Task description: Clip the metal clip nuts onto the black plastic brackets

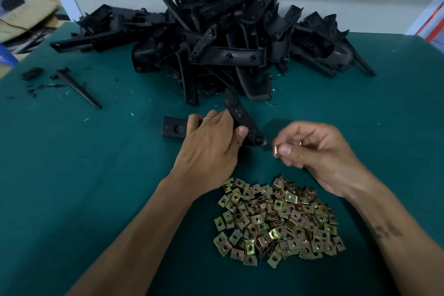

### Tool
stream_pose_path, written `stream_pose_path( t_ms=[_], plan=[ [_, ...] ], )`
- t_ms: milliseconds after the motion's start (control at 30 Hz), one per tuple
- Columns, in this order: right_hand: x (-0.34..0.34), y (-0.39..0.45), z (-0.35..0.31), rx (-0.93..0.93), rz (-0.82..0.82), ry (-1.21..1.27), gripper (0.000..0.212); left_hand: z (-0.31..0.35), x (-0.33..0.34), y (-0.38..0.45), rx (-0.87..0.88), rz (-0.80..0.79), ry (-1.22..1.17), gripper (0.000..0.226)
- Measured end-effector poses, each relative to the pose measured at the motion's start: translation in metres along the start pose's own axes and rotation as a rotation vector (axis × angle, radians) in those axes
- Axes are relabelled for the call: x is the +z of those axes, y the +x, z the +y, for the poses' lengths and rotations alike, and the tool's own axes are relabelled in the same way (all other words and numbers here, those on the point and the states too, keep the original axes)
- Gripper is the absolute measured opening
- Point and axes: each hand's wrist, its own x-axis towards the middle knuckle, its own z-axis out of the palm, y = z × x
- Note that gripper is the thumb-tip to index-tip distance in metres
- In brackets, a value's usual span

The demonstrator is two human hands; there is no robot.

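My left hand [211,144] grips a black plastic bracket [241,118] at the middle of the green table, its lower end pointing right. My right hand [314,151] pinches one metal clip nut [275,151] between thumb and fingers, just right of the bracket's lower tip and close to touching it. A heap of brass-coloured clip nuts [276,221] lies on the table below my hands. A big pile of black brackets [216,48] sits at the back.
The green table mat [96,175] spreads all round. A flat black piece [174,126] lies just left of my left hand. A thin black rod [79,87] and small scraps lie at far left. Cardboard boxes [21,21] stand beyond the left edge.
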Motion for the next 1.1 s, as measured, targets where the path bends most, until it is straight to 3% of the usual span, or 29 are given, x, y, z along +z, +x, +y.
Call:
stream_pose_path(
  t_ms=[100, 300, 833, 1100],
  plan=[
    [-0.001, 0.004, 0.005, -0.019, 0.13, 0.283, 0.026, 0.0, 0.0, 0.0, 0.026, 0.001, -0.015, 0.026],
    [0.011, 0.01, 0.008, -0.029, 0.278, 0.33, 0.016, 0.003, -0.002, 0.0, 0.053, -0.048, 0.047, 0.036],
    [0.009, 0.008, 0.003, 0.065, 0.099, 0.324, 0.013, 0.003, -0.001, 0.001, 0.072, -0.054, 0.069, 0.038],
    [0.005, 0.005, 0.002, 0.051, 0.21, 0.417, 0.01, 0.001, -0.002, 0.001, 0.087, -0.064, 0.081, 0.047]
  ],
)
